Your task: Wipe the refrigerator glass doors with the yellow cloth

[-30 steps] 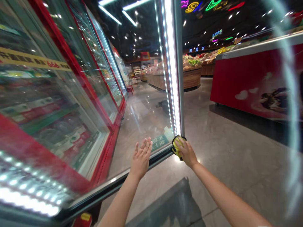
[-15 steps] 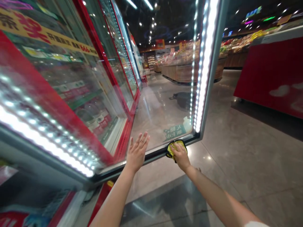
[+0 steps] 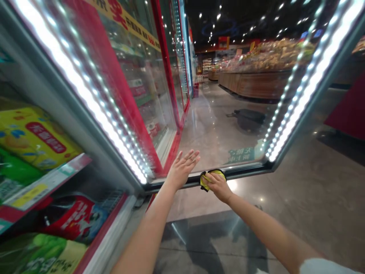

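A glass door (image 3: pixel 208 140) with bright light strips down both sides stands swung out in front of me. My left hand (image 3: pixel 182 169) lies flat against the glass near the bottom, fingers stretched out and holding nothing. To its right, my right hand (image 3: pixel 218 186) presses a yellow cloth (image 3: pixel 218 174) with black edging onto the dark bottom frame (image 3: pixel 245 172) of the door. Its fingers are bent over the cloth and hide part of it. A green sticker (image 3: pixel 242 154) with reversed lettering is on the lower right of the glass.
Cooler shelves (image 3: pixel 48 186) with yellow, red and green packages are close on my left. Red-framed cooler doors (image 3: pixel 165 68) run ahead beyond the glass. Farther off is a wooden produce stand (image 3: pixel 256 85); a red counter (image 3: pixel 349 110) stands at right on the tiled floor (image 3: pixel 308 201).
The view has turned left, bringing more of the shelves in. My right hand and the cloth sit farther left along the bottom frame, closer to my left hand.
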### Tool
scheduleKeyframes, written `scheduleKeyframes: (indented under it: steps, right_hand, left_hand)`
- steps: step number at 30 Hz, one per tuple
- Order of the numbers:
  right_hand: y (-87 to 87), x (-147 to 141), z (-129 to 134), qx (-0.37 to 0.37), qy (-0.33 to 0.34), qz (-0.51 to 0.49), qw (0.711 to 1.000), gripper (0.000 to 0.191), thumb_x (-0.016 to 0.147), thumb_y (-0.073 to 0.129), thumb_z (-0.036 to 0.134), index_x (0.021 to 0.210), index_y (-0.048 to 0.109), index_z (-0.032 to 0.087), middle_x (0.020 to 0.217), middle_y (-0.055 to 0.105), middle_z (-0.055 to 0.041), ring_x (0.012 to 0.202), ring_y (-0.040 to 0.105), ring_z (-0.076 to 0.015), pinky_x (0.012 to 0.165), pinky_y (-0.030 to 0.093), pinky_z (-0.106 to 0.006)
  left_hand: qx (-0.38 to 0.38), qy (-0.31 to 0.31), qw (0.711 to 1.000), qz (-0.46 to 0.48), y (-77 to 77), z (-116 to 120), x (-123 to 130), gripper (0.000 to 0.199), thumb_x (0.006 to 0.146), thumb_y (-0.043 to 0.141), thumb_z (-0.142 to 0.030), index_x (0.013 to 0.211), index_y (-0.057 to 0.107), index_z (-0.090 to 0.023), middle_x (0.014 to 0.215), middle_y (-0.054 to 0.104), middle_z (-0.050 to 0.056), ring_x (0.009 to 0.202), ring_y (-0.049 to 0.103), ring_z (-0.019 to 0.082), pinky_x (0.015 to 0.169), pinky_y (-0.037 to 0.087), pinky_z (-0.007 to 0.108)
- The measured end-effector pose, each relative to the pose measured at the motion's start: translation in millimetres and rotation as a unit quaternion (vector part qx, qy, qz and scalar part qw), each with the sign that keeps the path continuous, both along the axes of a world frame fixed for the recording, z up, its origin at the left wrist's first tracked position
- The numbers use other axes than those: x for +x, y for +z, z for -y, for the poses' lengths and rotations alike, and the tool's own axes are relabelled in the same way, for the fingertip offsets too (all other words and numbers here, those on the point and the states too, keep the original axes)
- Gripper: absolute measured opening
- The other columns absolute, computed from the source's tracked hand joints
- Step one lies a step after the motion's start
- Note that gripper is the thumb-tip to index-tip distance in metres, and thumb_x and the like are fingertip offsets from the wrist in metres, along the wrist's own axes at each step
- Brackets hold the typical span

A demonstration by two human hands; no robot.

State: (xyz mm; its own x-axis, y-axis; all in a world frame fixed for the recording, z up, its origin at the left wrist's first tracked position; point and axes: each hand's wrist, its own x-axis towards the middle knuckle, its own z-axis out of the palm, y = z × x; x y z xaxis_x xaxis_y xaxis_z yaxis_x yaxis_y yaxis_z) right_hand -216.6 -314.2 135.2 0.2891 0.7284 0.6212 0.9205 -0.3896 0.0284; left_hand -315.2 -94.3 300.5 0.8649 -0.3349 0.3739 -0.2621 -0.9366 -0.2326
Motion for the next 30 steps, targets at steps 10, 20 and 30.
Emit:
scheduleKeyframes:
  steps: [10, 20, 30]
  right_hand:
    - [11.0, -37, -73, -0.066, 0.085, 0.048, 0.993, 0.046, 0.098, 0.059, 0.016, 0.142, 0.06, 0.025, 0.141, 0.065, -0.0089, 0.12, 0.058, -0.0241, 0.1, 0.048, -0.039]
    - [14.4, -93, -185, -0.047, 0.192, 0.068, 0.978, 0.046, 0.098, 0.058, 0.017, 0.144, 0.056, 0.019, 0.143, 0.064, -0.0115, 0.125, 0.057, -0.0261, 0.097, 0.051, -0.041]
    - [13.3, -76, -174, -0.042, 0.215, 0.121, 0.968, 0.047, 0.101, 0.053, 0.017, 0.147, 0.052, 0.025, 0.147, 0.061, -0.0073, 0.129, 0.054, -0.0239, 0.095, 0.048, -0.04]
  left_hand:
    - [-0.008, 0.126, 0.992, 0.005, 6.3, -122, -98, 0.077, 0.084, 0.042, 0.005, 0.151, 0.048, -0.032, 0.161, 0.043, 0.0, 0.153, 0.033, 0.023, 0.126, 0.033, 0.048]
    - [-0.016, 0.142, 0.99, 0.0, 3.4, -113, -96, 0.072, 0.087, 0.048, 0.001, 0.15, 0.05, -0.033, 0.161, 0.042, -0.003, 0.155, 0.031, 0.02, 0.126, 0.034, 0.042]
    - [-0.036, 0.133, 0.99, 0.023, 4.4, -113, -96, 0.073, 0.085, 0.046, 0.002, 0.149, 0.052, -0.033, 0.159, 0.045, -0.002, 0.152, 0.036, 0.02, 0.124, 0.037, 0.043]
